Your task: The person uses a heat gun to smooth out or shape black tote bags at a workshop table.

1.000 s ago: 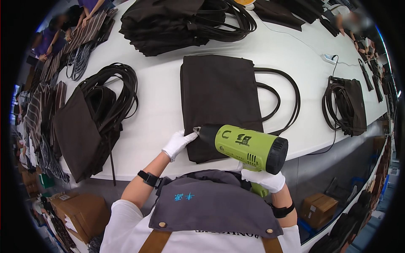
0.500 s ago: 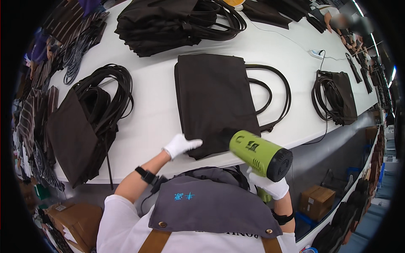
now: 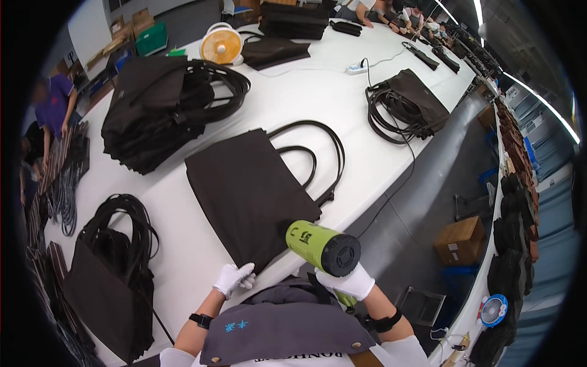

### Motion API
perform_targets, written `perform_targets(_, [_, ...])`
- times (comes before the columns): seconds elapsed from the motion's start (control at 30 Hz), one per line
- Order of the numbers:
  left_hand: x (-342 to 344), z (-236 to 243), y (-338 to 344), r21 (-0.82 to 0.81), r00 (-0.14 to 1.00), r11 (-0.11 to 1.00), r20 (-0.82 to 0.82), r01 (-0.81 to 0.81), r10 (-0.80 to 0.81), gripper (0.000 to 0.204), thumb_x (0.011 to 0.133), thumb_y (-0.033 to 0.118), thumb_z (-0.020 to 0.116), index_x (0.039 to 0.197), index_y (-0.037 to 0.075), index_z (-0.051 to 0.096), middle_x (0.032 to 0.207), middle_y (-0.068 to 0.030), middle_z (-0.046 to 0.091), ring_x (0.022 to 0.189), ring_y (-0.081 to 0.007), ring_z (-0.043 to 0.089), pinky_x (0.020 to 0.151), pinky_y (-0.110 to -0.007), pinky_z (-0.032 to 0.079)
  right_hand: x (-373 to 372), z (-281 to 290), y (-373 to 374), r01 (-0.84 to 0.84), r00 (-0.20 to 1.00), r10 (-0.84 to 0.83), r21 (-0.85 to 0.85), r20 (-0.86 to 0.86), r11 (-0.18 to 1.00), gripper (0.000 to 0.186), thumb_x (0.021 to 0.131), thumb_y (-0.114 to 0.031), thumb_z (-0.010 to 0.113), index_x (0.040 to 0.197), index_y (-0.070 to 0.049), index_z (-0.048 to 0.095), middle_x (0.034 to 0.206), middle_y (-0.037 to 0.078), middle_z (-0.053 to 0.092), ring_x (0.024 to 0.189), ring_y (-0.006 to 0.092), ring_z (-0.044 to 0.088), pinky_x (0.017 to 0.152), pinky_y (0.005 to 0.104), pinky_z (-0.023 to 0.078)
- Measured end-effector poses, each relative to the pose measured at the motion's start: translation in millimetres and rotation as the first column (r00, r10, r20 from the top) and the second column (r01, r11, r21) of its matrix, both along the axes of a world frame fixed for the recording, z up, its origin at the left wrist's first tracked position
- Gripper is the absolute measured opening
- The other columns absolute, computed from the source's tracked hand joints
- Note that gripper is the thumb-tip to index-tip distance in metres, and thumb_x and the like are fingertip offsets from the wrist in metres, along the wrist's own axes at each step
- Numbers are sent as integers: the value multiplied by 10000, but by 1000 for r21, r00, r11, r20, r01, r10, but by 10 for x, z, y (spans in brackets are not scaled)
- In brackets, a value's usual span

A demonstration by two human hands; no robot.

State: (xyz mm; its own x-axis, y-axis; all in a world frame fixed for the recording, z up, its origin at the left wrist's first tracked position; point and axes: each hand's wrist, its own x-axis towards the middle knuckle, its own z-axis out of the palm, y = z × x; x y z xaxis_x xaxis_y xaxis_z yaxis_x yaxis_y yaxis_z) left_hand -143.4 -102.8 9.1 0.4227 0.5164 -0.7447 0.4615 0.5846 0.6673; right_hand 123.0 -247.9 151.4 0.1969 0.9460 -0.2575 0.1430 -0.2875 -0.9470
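Observation:
A dark brown tote bag lies flat on the white table, its two long handles spread to the far right. My right hand, in a white glove, is wrapped round the handle of a green and black heat gun. The gun's dark nozzle end is over the bag's near right part. At the bag's near corner is my left hand, also gloved, fingers curled in and thumb against the bag's edge. How much fabric lies between its fingers is hard to see.
Stacked dark bags lie at the far left, another pile at the near left. A smaller bundle sits at the right near a power strip and a cord. An orange-white fan stands behind. People work at the edges.
My view has swung right, so the table appears turned and shifted. My left fingers have curled from stretched out. The heat gun stays in my right hand, over the bag's near part.

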Motion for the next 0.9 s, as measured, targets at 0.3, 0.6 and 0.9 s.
perform_targets(0.3, [-294,44,150,15,983,986,-90,165,-163,479,859,397,671,843,-81,681,724,-144,691,546,-169,656,521,-245,520,-212,-117,-354,21,979,-30,-47,-201,999,398,742,-74,726,1108,-12,582,955,46,665,865,133,627,803,292,519])
perform_targets(0.6, [-713,-495,288,-96,998,994,34,-57,60,358,887,302,648,849,-54,640,670,-111,632,525,-184,611,467,-285,496,-325,-182,-223,-157,984,131,249,117,956,193,736,-103,596,906,-12,580,784,155,631,675,276,570,665,384,489])
perform_targets(0.9, [-346,-277,419,104,989,993,-145,54,-38,431,862,393,678,725,-4,584,632,-84,600,539,-163,571,505,-301,486,-264,-262,-158,-90,976,53,168,213,982,126,664,-50,605,753,10,538,711,158,588,666,347,578,617,402,469])
